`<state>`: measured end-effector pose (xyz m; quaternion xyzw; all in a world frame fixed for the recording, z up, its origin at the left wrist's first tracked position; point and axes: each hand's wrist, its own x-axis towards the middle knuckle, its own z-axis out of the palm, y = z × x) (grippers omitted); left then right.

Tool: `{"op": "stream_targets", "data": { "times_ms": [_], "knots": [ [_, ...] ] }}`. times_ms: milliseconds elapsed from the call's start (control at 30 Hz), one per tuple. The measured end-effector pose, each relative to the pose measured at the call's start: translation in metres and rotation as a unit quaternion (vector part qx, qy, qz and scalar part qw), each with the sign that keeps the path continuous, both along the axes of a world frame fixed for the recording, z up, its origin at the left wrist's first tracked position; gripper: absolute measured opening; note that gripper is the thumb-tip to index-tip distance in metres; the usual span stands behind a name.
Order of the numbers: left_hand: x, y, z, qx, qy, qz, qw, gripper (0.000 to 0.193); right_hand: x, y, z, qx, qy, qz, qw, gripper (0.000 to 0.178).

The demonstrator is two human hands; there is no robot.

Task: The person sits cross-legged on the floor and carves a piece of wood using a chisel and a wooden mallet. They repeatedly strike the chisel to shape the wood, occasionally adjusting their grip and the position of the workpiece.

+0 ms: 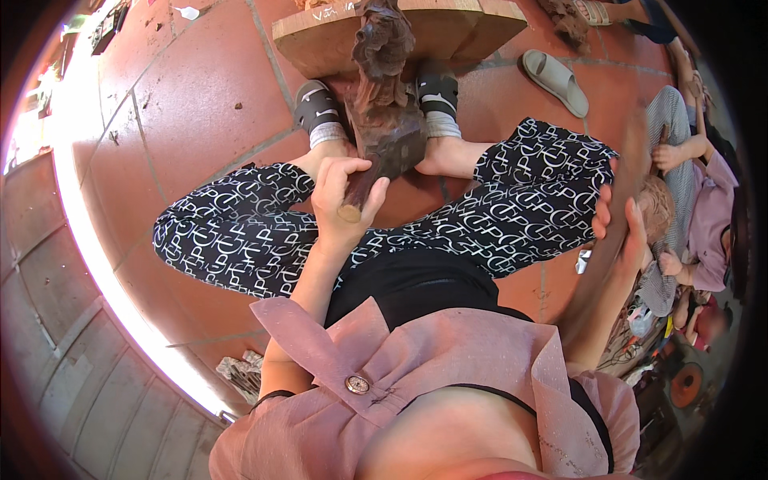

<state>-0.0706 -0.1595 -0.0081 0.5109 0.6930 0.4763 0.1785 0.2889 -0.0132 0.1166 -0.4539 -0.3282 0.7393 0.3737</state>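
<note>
I sit on a red tiled floor with my legs in black-and-white patterned trousers spread around a dark wooden carving (386,88). My left hand (342,200) is wrapped around a round-ended wooden tool handle (358,194) whose far end rests against the base of the carving. Off to the right, my right hand (620,228) is raised and grips a long wooden stick (632,160) that is blurred by motion. My feet in dark sandals (316,106) brace the carving from both sides.
A thick pale wooden slab (464,32) lies behind the carving. A grey slipper (558,80) sits on the tiles at upper right. Another person in a pink top (712,208) sits at the right edge. A grey wall runs along the left.
</note>
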Motion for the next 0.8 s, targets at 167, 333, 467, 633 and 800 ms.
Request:
{"op": "stream_targets", "data": {
  "times_ms": [167,333,467,633,800],
  "knots": [
    [0.003,0.015,0.005,0.028,-0.018,-0.028,0.999,0.027,-0.063,0.016,0.005,-0.029,-0.075,0.148,0.986,0.073],
    [0.008,0.028,0.018,0.01,0.012,-0.064,0.998,0.021,-0.114,0.002,-0.001,0.378,-0.364,0.355,0.773,0.07],
    [0.016,0.034,0.009,0.024,0.009,-0.091,0.995,0.02,-0.122,0.011,-0.004,0.575,-0.353,0.429,0.601,0.059],
    [0.02,0.034,0.009,0.013,-0.006,-0.086,0.996,0.021,-0.135,0.022,-0.001,0.624,-0.291,0.456,0.564,0.051],
    [0.018,0.036,0.005,0.015,-0.013,-0.078,0.997,0.021,-0.127,0.022,-0.015,0.566,-0.379,0.463,0.567,0.051]
  ]
}}
